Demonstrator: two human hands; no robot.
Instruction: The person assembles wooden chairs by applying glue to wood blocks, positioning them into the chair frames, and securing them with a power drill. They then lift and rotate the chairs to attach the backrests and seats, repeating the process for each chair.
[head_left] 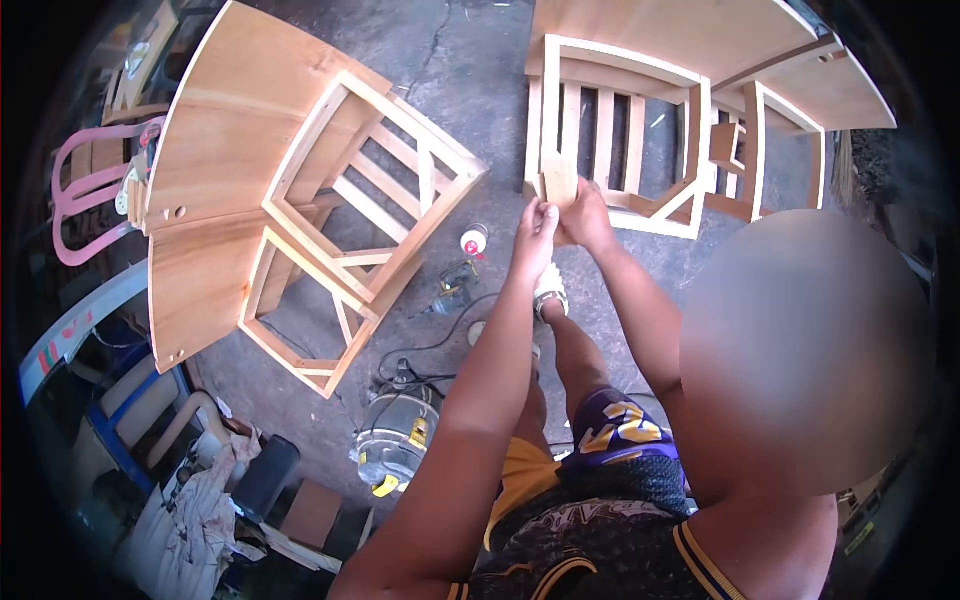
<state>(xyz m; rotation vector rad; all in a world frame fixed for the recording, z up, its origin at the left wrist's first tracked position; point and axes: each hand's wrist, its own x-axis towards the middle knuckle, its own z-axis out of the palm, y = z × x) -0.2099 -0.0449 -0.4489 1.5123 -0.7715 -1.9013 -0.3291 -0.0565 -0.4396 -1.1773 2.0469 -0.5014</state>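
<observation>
Out in front of me, both hands meet at a short, pale wooden block (561,178). My left hand (538,222) is closed on its near left side, thumb up against the wood. From the right, my right hand (586,215) wraps round the same block, its fingers partly hidden behind it. The block overlaps the lower left corner of a slatted wooden frame (624,218) in this view. That frame belongs to a wooden unit with a broad plywood panel (660,30) at the top right.
A second wooden unit (250,130) with braced frames stands at the left. Between them on the concrete floor lie a white-and-red can (474,238), a power tool (455,285) and cords. A shop vacuum (395,440) stands near my legs, with a pink chair (85,190) far left.
</observation>
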